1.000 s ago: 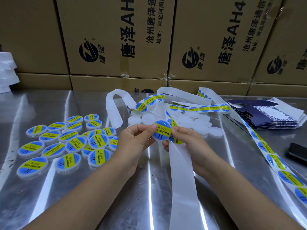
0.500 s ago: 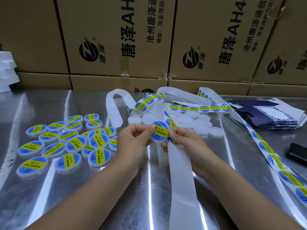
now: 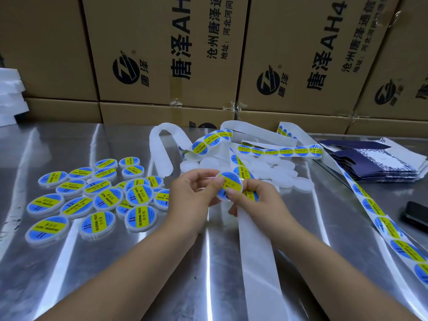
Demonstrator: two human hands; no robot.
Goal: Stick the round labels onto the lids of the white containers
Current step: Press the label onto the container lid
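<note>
1. Done: roughly twenty labelled containers (image 3: 102, 195) lie on the counter (image 3: 69, 286), left.
2. In progress: one container (image 3: 229, 185), label on, held mid-counter. Left hand (image 3: 192, 193) pinches its edge; right hand (image 3: 259, 200) grips it, thumb pressing the label.
3. Left to do: about a dozen bare containers (image 3: 280, 173), far centre. They overlap, so the count is uncertain.
4. Label strip (image 3: 375, 209), right, is well stocked.

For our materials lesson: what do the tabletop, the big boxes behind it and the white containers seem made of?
Tabletop: likely stainless steel, glossy; it mirrors streaks of light. Boxes: brown cardboard, matt, with taped seams. White containers: probably plastic, frosted and slightly translucent.
</note>
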